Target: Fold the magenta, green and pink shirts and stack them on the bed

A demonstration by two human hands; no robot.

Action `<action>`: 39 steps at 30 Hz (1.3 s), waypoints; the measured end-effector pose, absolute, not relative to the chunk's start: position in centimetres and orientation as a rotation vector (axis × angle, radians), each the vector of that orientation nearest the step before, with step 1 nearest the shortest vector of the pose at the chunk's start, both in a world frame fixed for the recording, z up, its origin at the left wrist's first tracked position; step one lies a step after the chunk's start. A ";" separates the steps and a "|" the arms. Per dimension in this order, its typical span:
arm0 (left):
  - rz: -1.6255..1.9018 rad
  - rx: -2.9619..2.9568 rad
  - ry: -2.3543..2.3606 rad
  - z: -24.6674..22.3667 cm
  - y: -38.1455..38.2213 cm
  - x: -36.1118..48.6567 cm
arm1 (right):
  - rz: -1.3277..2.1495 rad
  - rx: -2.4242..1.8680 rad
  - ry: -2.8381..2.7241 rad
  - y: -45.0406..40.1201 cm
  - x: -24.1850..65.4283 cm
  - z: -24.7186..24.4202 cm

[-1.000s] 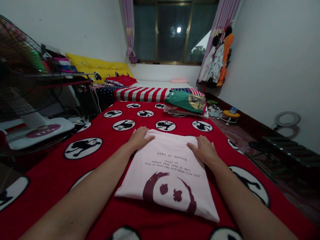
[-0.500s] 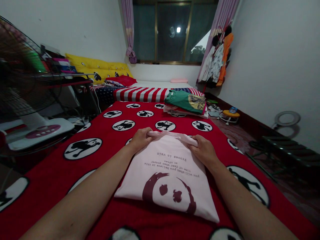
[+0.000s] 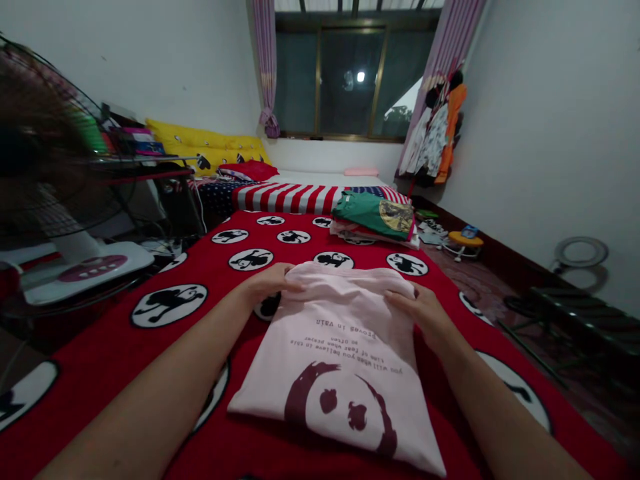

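Observation:
A folded pale pink T-shirt [image 3: 345, 353] lies on the red blanket [image 3: 190, 360], its dark panda print and lettering upside down to me. At the shirt's far left corner, my left hand [image 3: 273, 283] is closed on the cloth, thumb on top. My right hand [image 3: 417, 307] pinches the far right corner in the same way. Between the two hands the neckline edge is slightly raised and wrinkled. The fingers beneath the cloth are hidden on both sides.
Beyond the shirt sits a pile of folded clothes [image 3: 375, 217], green on top. A fan [image 3: 80, 267] stands at left beside a cluttered table. A dark bench [image 3: 590, 313] and an orange stool [image 3: 465, 241] are at right. A striped bed cover [image 3: 290, 198] lies farther back.
The far edge of the shirt has opened out from a tight roll into a wider, looser fold. My hands have moved slightly apart, and the view has tilted up a little.

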State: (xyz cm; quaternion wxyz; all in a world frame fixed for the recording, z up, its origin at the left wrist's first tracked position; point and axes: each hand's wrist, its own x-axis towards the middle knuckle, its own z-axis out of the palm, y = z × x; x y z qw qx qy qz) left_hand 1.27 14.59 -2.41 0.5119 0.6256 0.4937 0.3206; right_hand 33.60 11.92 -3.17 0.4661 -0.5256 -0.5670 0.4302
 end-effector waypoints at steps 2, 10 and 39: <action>0.879 1.475 1.180 -0.9 15.2 1.6 | 1.131 -1.293 -1.332 12.9 33.6 -1.6; 1.603 1.854 1.156 12.7 20.8 2.7 | 0.657 -0.932 -1.389 19.1 32.3 12.3; 0.768 2.549 1.472 -2.2 14.8 8.3 | 0.069 -1.281 -2.293 15.9 29.3 -2.3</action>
